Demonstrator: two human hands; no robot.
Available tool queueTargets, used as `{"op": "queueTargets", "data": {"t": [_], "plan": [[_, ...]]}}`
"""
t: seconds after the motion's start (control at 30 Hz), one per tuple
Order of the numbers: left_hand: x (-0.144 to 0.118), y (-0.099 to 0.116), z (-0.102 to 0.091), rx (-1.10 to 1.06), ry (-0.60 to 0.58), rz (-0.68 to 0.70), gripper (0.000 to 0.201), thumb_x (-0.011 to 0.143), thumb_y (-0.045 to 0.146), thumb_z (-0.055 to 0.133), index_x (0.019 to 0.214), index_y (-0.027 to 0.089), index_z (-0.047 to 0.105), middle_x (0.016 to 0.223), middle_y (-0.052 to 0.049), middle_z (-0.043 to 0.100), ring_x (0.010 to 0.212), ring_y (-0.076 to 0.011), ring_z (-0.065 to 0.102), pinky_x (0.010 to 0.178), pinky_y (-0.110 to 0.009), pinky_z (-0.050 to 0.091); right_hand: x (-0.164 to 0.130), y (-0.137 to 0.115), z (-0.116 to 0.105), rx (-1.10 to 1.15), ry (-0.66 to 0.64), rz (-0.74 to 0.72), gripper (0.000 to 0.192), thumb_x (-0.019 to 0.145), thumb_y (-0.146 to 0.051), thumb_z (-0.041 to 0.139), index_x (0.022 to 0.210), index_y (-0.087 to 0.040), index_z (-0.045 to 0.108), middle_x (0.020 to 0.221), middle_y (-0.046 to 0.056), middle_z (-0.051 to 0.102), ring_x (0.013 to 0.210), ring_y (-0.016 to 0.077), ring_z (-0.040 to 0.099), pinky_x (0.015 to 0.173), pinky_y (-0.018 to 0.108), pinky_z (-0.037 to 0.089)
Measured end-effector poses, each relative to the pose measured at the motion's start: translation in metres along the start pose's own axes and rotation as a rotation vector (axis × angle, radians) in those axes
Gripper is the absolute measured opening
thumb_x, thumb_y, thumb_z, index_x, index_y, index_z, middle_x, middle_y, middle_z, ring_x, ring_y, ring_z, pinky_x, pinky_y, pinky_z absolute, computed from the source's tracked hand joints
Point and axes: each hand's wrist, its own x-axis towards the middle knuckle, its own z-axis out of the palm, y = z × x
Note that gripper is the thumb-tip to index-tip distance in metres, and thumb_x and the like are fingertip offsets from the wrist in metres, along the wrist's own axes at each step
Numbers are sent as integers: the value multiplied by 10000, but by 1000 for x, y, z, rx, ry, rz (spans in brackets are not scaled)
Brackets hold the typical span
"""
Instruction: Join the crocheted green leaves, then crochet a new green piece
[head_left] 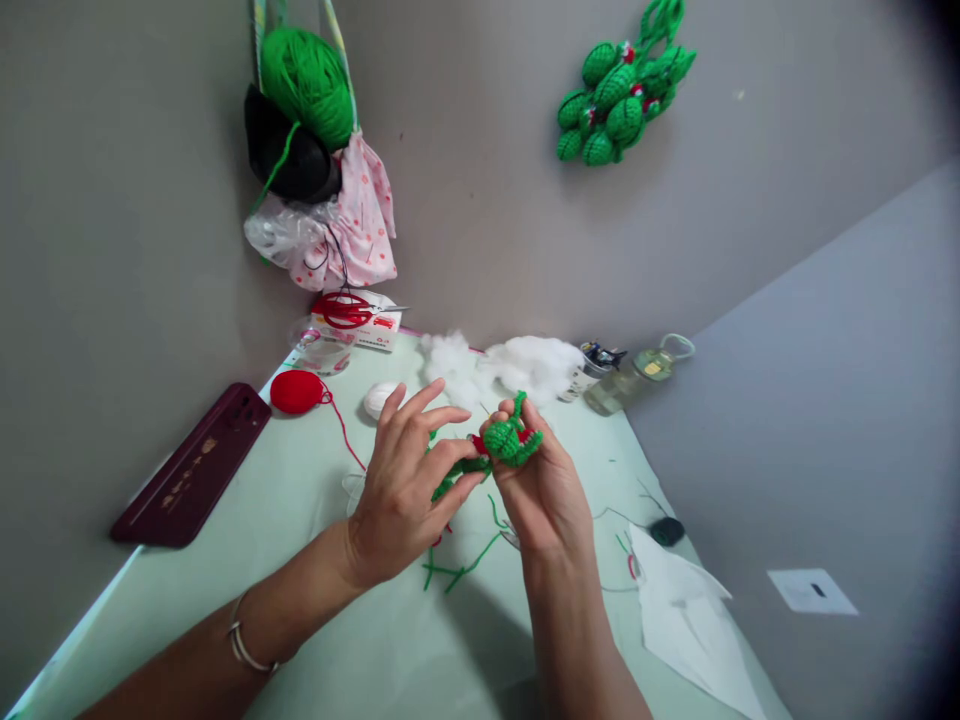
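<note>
We see our right hand (544,490) raised over the pale green table (315,600), its fingers curled and pinching a small green crocheted piece (510,440) with a touch of red at its side. Our left hand (409,490) sits just beside it, fingers spread and slightly bent, the tips meeting green yarn strands (457,480) that trail from the piece down to the table; whether it truly grips them we cannot tell. A bracelet (244,645) circles the left wrist. Behind the hands lie white stuffing (517,365), a red yarn ball (296,391), red scissors (346,309) resting on a small box, and a glass bottle (630,385) lying near the table's far edge. A dark red case (191,470) lies at the left edge, white paper (682,610) at the right. On the wall hang a green yarn ball (307,80) in a bag and a cluster of finished green pieces (619,95)
</note>
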Motion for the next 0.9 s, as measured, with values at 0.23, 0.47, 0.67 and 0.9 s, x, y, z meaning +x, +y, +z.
{"op": "queueTargets", "data": {"t": [0.23,0.47,0.67,0.9], "plan": [[-2,2,1,-6,73,45,169,893,124,702,955,263,628,1176,-50,687,1410,-310,510,1229,-614,309,1,4,-1,-39,3,-64,162,783,-237,845,822,-198,692,795,-33,724,693,74,692,643,169,598],[-4,-3,3,17,33,4,130,878,193,751,949,258,664,1216,-69,686,1458,-337,444,1246,-631,221,0,5,1,4,40,-47,164,776,-220,848,820,-189,693,797,-35,729,703,69,695,661,160,597],[-3,-6,4,13,30,-59,132,894,217,726,1006,246,661,1213,-78,684,1456,-362,452,1239,-648,216,-4,10,1,7,11,-56,159,783,-244,845,829,-184,705,825,-27,723,738,74,692,699,163,593],[-1,-7,5,-147,61,-159,147,937,116,646,887,246,693,1154,-51,704,1425,-306,490,1238,-638,255,4,7,-4,-33,-10,-80,146,799,-256,834,833,-193,707,827,-27,726,731,82,683,693,191,586]]}}
